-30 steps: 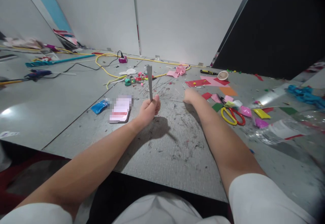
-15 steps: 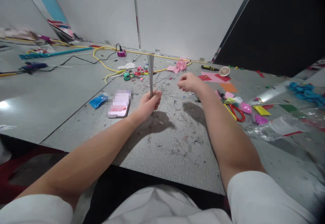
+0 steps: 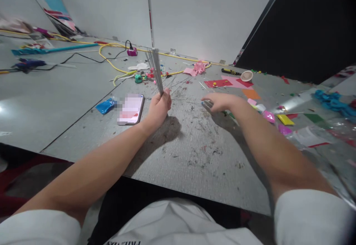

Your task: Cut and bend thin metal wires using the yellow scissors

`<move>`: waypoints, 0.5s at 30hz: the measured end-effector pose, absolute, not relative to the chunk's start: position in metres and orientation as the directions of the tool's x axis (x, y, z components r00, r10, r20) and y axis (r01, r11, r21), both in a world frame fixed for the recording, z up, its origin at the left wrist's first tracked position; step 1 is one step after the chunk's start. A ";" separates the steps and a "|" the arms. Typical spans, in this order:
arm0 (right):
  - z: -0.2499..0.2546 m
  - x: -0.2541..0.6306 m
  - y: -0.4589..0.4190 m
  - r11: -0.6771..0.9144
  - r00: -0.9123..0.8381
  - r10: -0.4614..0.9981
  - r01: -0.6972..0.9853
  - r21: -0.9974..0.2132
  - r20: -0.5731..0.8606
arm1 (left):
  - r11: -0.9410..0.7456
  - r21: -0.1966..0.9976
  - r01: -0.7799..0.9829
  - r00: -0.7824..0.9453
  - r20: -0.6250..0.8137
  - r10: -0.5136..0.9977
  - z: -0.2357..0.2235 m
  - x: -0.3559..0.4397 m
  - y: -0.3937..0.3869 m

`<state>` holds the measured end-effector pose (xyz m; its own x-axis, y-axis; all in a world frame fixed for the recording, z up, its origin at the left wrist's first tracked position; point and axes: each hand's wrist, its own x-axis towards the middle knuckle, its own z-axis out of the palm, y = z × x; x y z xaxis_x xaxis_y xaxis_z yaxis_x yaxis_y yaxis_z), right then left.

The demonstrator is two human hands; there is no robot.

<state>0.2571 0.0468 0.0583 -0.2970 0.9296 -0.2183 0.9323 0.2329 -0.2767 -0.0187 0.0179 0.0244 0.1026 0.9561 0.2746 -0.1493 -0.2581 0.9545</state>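
My left hand (image 3: 159, 107) is closed in a fist round a bundle of thin grey wires (image 3: 155, 70), which stands upright from the fist and leans a little to the left. My right hand (image 3: 219, 102) hovers low over the grey table (image 3: 194, 156), palm down, fingers curled toward a small dark thing on the surface; the hand is blurred. More loose wires (image 3: 180, 87) lie scattered on the table beyond both hands.
A phone (image 3: 130, 109) and a blue packet (image 3: 104, 106) lie left of my left hand. Coloured paper scraps (image 3: 230, 83), a small bowl (image 3: 246, 75), clear plastic bags (image 3: 308, 137) and a yellow cable (image 3: 111, 69) lie around.
My right hand has dropped from raised in the air down to the table surface and moved right. The wire bundle in my left hand has tilted left.
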 end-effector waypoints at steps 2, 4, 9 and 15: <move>0.047 0.279 0.046 0.276 -0.341 0.887 0.932 -0.235 -0.311 | -0.246 0.961 -0.125 0.084 0.257 0.963 0.026 -0.020 0.016; 0.037 0.287 0.045 0.355 -0.410 0.870 0.907 -0.228 -0.274 | -0.235 0.968 -0.089 0.056 0.241 0.969 0.026 -0.021 0.017; 0.024 0.280 0.050 0.459 -0.497 0.853 0.860 -0.224 -0.160 | -0.221 0.965 -0.140 0.054 0.231 0.971 0.023 -0.021 0.022; 0.021 0.273 0.042 0.578 -0.602 0.787 0.796 -0.179 -0.136 | -0.221 0.956 -0.194 0.142 0.251 0.958 0.023 -0.020 0.024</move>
